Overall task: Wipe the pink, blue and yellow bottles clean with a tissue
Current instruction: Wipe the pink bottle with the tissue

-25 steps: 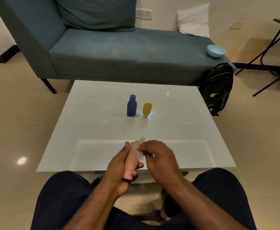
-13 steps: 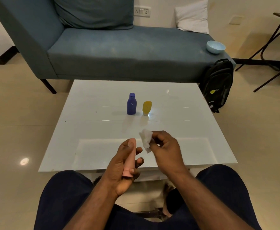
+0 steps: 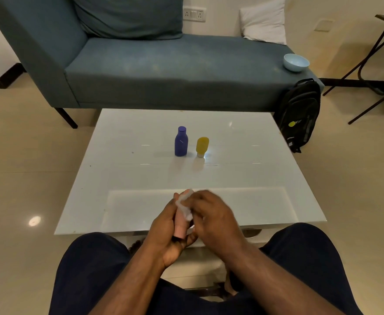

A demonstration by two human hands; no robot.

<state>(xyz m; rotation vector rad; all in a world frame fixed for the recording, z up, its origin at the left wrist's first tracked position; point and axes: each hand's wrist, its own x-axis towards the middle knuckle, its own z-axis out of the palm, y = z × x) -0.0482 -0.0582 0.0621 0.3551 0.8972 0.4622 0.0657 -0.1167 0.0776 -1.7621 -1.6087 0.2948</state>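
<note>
My left hand (image 3: 167, 230) grips the pink bottle (image 3: 180, 228) above the near edge of the white table (image 3: 243, 178). My right hand (image 3: 211, 214) presses a white tissue (image 3: 183, 205) against the bottle's upper part, and my fingers hide most of the bottle. The blue bottle (image 3: 181, 142) stands upright near the table's middle. Just to its right, the yellow bottle (image 3: 202, 146) stands on its cap. Both are well beyond my hands.
A blue-grey sofa (image 3: 163, 73) runs behind the table, with a light blue bowl (image 3: 296, 62) and a white pillow (image 3: 264, 26) on it. A black backpack (image 3: 300, 114) leans at the table's far right corner. My knees sit under the near edge.
My right hand brought the tissue back from the right onto the pink bottle, after lifting it away half a second ago. The blue and yellow bottles have not moved.
</note>
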